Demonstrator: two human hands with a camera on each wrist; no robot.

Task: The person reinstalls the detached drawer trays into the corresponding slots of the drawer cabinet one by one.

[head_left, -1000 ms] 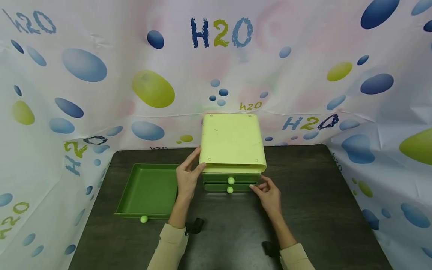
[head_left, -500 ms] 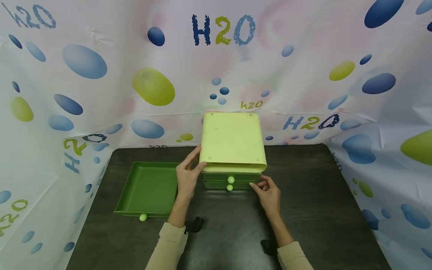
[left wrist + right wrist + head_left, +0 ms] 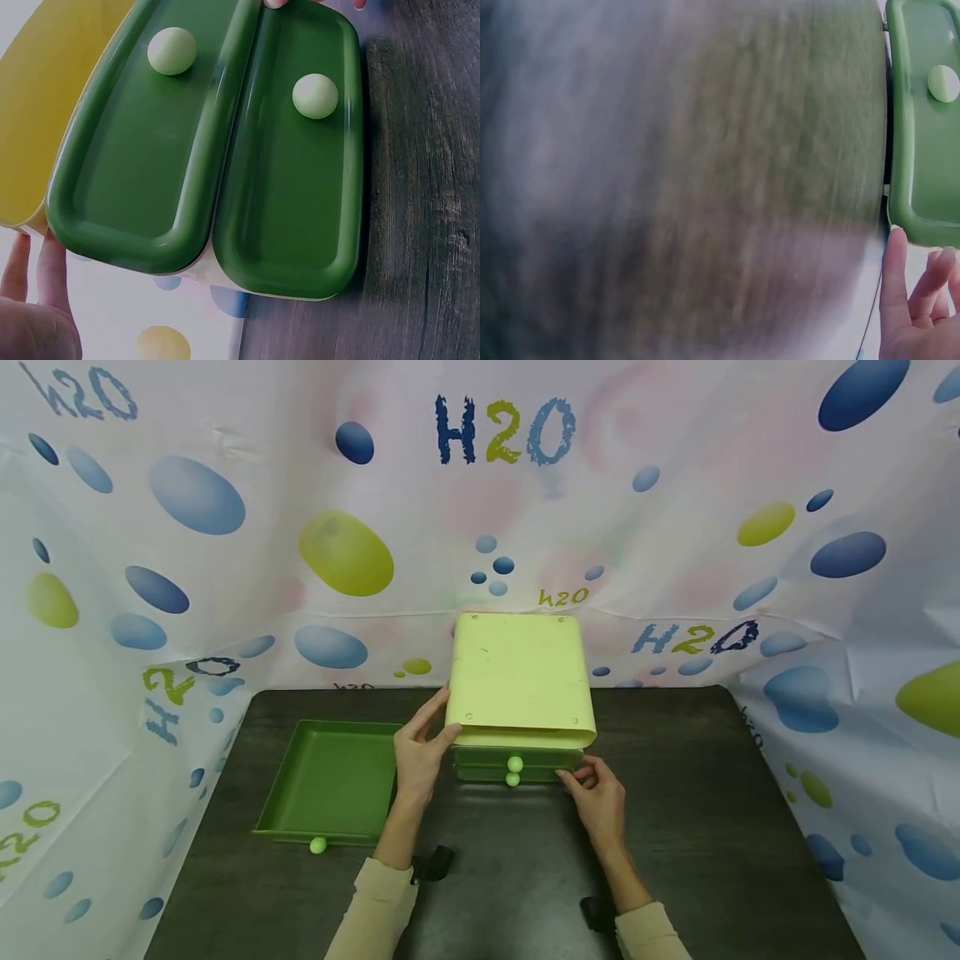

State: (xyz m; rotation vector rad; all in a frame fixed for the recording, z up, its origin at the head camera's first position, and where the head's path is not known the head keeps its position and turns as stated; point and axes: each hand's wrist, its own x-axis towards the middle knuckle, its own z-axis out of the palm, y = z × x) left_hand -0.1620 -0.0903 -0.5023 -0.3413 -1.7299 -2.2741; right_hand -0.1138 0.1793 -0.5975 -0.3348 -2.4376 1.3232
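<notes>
1. White sheeting [image 3: 420, 485] printed with "H2O" and coloured blobs hangs behind our dark table [image 3: 712, 793].
2. We have the yellow cabinet [image 3: 525, 668] at the back middle of the table, its upper drawer [image 3: 135, 157] sitting directly above the lower drawer [image 3: 289, 195].
3. Off to our left, apart from the cabinet, a loose drawer [image 3: 341, 777] lies on the table with its knob [image 3: 318, 845] toward us.
4. Our left hand [image 3: 418, 760] touches the cabinet's left front corner, thumb spread from the straight fingers.
5. Our right hand [image 3: 597, 797] is at the lower drawer's right end, thumb touching the bottom corner, other fingers bent beside it; whether it pinches the drawer or merely presses, we cannot tell.
6. For good handling, we should brace the cabinet with the left hand and move the drawer straight and level; force at one end alone could skew it.
7. We should watch the narrow seam between the two fronts, wanting it even, and mind our fingertips there.
</notes>
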